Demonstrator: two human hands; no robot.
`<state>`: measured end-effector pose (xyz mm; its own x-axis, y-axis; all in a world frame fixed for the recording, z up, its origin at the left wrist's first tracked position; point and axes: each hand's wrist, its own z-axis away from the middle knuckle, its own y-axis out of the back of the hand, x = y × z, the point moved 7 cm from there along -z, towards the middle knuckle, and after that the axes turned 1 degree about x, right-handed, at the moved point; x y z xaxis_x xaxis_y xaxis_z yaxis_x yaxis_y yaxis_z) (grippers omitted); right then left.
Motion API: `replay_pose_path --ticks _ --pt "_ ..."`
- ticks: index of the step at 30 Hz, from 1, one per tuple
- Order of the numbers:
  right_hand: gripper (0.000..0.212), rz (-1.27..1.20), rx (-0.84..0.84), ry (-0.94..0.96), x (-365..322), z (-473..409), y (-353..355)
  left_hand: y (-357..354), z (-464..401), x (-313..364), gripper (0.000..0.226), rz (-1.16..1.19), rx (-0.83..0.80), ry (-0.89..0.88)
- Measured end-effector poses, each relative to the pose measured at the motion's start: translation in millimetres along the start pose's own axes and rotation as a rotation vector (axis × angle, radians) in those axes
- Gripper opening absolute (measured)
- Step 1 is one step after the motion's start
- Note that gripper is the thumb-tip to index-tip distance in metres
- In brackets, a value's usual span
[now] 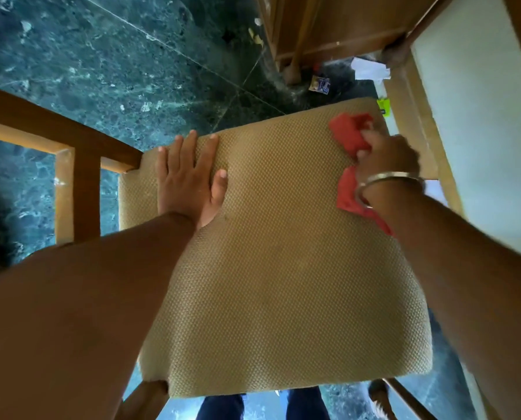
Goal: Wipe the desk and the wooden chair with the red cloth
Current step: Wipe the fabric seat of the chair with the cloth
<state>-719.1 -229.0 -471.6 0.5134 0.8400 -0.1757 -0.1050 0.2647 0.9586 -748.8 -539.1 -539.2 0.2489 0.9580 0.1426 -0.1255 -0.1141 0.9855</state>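
Note:
The wooden chair fills the view from above, its tan woven seat cushion (283, 253) in the middle and its wooden back frame (71, 177) at the left. My left hand (189, 177) lies flat on the cushion's far left part, fingers spread. My right hand (386, 156), a metal bangle on its wrist, is closed on the bunched red cloth (348, 131) and presses it on the cushion's far right corner. More of the cloth hangs out below the wrist. The desk (329, 28) shows only as wooden panels at the top.
Dark green marble floor (116, 56) lies beyond and under the chair. A pale wall with a wooden frame (480, 101) stands close on the right. Scraps of paper (369, 69) and a small wrapper (319, 84) lie on the floor by the desk leg. My legs show at the bottom.

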Motion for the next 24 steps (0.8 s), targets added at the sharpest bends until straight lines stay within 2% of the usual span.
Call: replay_pose_path --ticks 1,3,5,7,8,9,10,12,14,15,17,21,22,24 --pt "0.042 0.006 -0.04 0.011 -11.5 8.1 -10.5 -0.1 0.3 -0.3 0.065 0.004 -0.004 -0.001" --pt "0.057 0.05 -0.076 0.201 -36.7 59.3 -31.0 0.6 0.0 -0.2 0.066 0.003 -0.007 0.003" --pt "0.068 0.033 -0.277 0.394 -48.6 149.9 -54.0 2.8 0.6 0.1 0.068 0.01 -0.011 0.008" --pt "0.06 -0.067 -0.522 0.431 -34.0 232.8 -68.3 4.2 0.5 1.0 0.068 0.019 -0.011 0.011" --pt "0.055 -0.125 -0.571 0.421 -23.2 256.6 -67.4 4.0 0.6 1.2 0.067 0.021 -0.01 0.009" --pt "0.051 -0.176 -0.564 0.402 -13.4 265.4 -63.2 3.5 0.9 0.4 0.067 0.022 -0.006 0.008" --pt "0.049 -0.212 -0.468 0.397 -5.6 259.2 -54.6 2.7 1.2 -0.7 0.066 0.021 0.001 0.009" --pt "0.045 -0.164 -0.185 0.355 13.1 222.5 -32.5 0.6 0.9 -1.2 0.065 0.021 0.016 0.008" --pt "0.04 -0.071 -0.002 0.216 30.2 167.2 -16.5 -0.4 0.2 -0.4 0.065 0.023 0.026 0.005" --pt "0.041 -0.046 0.038 0.124 34.8 144.5 -15.4 -0.3 0.0 -0.7 0.064 0.022 0.029 0.007" --pt "0.043 -0.019 -0.041 0.034 27.0 132.9 -35.4 0.3 0.1 -1.5 0.064 0.021 0.03 0.008" --pt "0.04 -0.269 -0.415 0.31 -12.6 180.7 -69.4 1.9 0.8 0.3 0.066 0.025 0.019 0.011" --pt "0.039 -0.325 -0.455 0.305 -12.7 176.1 -65.3 1.8 1.0 0.1 0.066 0.027 0.016 0.012" --pt "0.038 -0.331 -0.358 0.253 -8.3 139.0 -51.3 0.2 0.6 -1.4 0.066 0.022 0.019 0.013"
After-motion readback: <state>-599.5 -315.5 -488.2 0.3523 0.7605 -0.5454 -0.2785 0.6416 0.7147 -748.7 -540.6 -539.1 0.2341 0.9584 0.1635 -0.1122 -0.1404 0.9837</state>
